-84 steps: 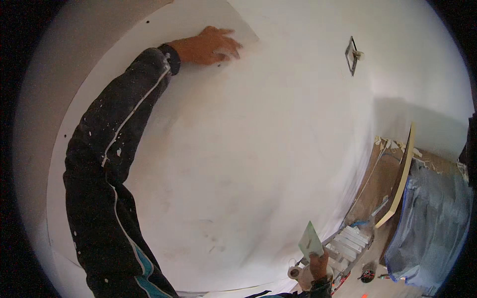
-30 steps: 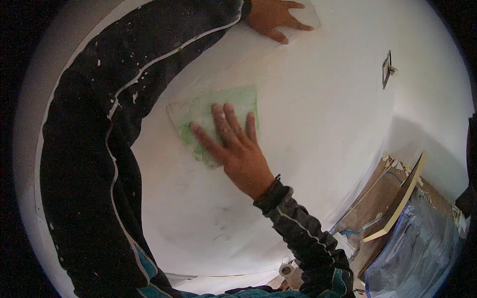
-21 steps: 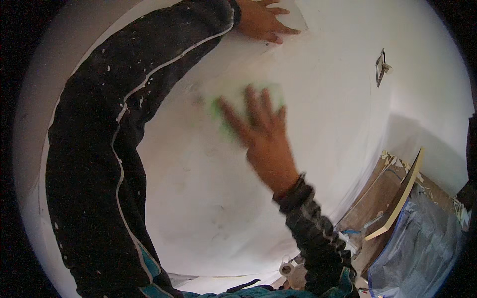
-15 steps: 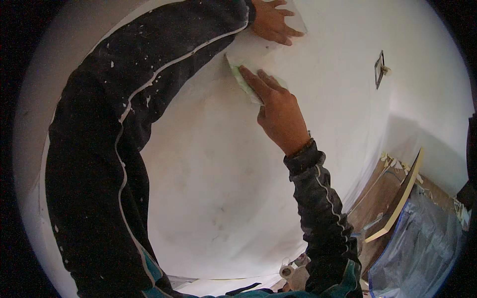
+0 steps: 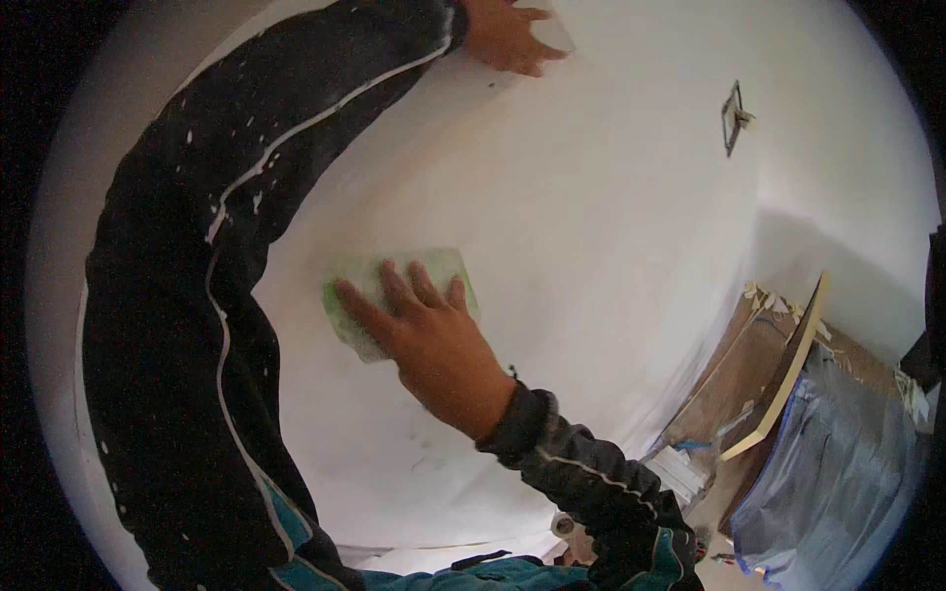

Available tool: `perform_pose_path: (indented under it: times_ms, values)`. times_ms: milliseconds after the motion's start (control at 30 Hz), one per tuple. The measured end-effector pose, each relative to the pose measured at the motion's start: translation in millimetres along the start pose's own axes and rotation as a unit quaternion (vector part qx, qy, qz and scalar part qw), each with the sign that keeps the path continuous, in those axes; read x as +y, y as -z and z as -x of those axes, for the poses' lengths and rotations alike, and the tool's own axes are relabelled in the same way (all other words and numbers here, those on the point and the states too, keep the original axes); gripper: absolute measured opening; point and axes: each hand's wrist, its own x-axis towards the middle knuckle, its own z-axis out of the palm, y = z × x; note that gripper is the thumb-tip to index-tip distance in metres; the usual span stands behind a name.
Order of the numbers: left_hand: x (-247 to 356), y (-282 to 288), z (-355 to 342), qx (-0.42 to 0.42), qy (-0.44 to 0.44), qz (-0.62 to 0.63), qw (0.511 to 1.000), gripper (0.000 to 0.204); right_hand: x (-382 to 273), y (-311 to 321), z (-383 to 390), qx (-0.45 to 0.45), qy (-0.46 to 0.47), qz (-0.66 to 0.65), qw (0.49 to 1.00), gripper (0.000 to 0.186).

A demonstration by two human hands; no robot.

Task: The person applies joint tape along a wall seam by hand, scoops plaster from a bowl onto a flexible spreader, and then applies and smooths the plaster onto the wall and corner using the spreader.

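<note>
My right hand [image 5: 443, 360] lies with its fingers spread over a thin green sheet [image 5: 357, 333], pressing it flat on the white wall [image 5: 581, 246]. The sheet looks like sandpaper or a scouring pad; its exact kind cannot be made out. At the top, my left hand [image 5: 505, 37] rests against the wall with fingers apart, over the corner of a pale sheet or patch that is hard to make out. White specks dot the dark left sleeve [image 5: 187, 197]. Faint grey smudges show on the wall below my right hand.
A small dark frame [image 5: 734, 118] sticks out from the wall at upper right. At lower right, a brown board [image 5: 711, 379] and a panel with a yellow edge [image 5: 783, 419] lean beside clear plastic sheeting [image 5: 833, 473]. A roll [image 5: 563, 524] is low in the middle.
My right hand has swept down and to the left across the wall with the green sheet under it. My left hand appears slightly further up and left, as the whole view shifts a little.
</note>
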Motion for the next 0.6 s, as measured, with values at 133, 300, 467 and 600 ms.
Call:
perform_pose_path:
  times_ms: [133, 300, 467, 600]
  values:
    - [3, 6, 2, 0.059, -0.038, -0.040, 0.997, 0.060, 48, 27, 3, -0.036, 0.000, 0.026, 0.999, 0.080]
    - [9, 2, -13, 0.074, 0.053, -0.132, 0.987, 0.070, 120, 41, -15, 0.020, -0.030, 0.081, 0.996, 0.088]
    - [-5, -12, -10, 0.067, 0.052, -0.040, 0.996, 0.072, 171, 36, -40, 0.086, 0.018, 0.159, 0.983, 0.096]
    - [-15, -24, -12, 0.074, -0.033, -0.108, 0.991, 0.058, 194, 26, -68, 0.119, 0.076, 0.174, 0.975, 0.099]
